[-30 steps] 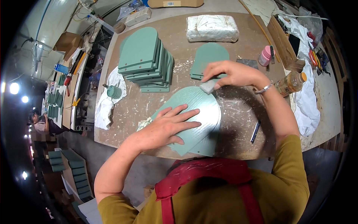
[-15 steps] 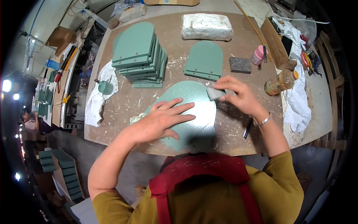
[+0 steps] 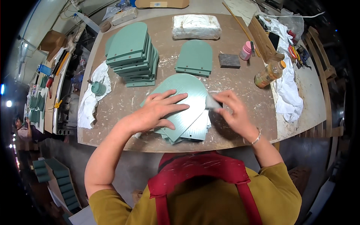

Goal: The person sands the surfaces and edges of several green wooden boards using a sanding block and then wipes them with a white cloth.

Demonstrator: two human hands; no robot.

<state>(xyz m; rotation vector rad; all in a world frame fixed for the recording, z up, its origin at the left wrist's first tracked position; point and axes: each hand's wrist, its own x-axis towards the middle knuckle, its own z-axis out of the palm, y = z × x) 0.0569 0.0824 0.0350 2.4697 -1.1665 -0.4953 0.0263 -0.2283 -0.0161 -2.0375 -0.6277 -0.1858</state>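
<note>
Closely, your right hand (image 3: 233,111) pinches the grey pad (image 3: 212,102) at the top green panel (image 3: 192,87)'s right edge.
Your left hand (image 3: 152,112) spreads flat on that panel, whose long axis slants up-right.

A pink bottle (image 3: 245,51) sits near an orange-capped bottle (image 3: 269,75); white cloth (image 3: 288,95) lies to their right.

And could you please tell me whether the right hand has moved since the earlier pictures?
Yes, the right hand has moved farther from the white wrapped block, toward the person and rightward.
</note>
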